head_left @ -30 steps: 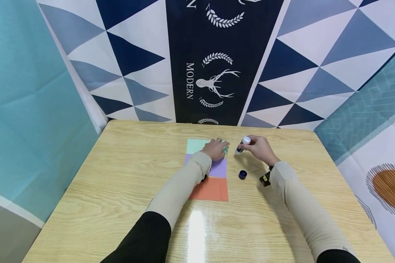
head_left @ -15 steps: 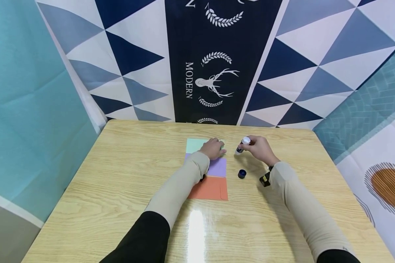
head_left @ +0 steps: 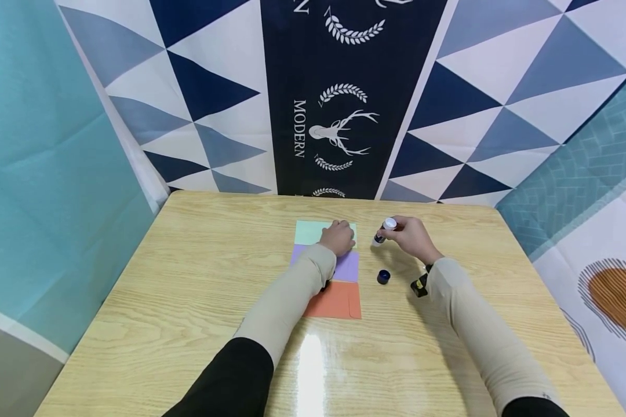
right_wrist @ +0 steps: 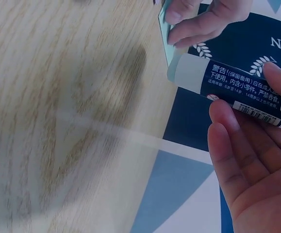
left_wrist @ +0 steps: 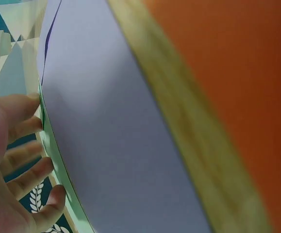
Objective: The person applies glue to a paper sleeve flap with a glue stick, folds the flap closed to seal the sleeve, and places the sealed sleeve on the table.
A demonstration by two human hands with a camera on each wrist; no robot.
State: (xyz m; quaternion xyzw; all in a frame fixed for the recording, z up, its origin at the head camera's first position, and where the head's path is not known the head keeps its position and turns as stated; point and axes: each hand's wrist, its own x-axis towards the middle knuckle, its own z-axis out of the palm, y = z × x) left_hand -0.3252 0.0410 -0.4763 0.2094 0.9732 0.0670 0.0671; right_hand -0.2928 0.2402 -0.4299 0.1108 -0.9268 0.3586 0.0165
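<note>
Three envelopes lie in a column on the table: a mint green one (head_left: 309, 231), a purple one (head_left: 347, 267) and an orange one (head_left: 334, 301) nearest the body. My left hand (head_left: 338, 237) rests on the right part of the mint envelope, covering some of it. In the left wrist view, its thumb and fingers (left_wrist: 43, 170) touch the mint edge, loosely bent. To the right, my right hand (head_left: 413, 238) pinches an uncapped glue stick (right_wrist: 227, 87) between thumb and fingers. The glue stick is tilted, its glue end toward the table. A dark blue cap (head_left: 383, 277) stands below it.
The wooden table (head_left: 198, 278) reaches back to a patterned cloth (head_left: 214, 116). A small black device (head_left: 419, 285) sits under the right wrist. Bare wood extends left of the envelopes and in front of them.
The mint envelope's right flap, raised a second ago, now lies down under my left hand. The left fingers have drawn in. The right hand and glue stick have stayed put.
</note>
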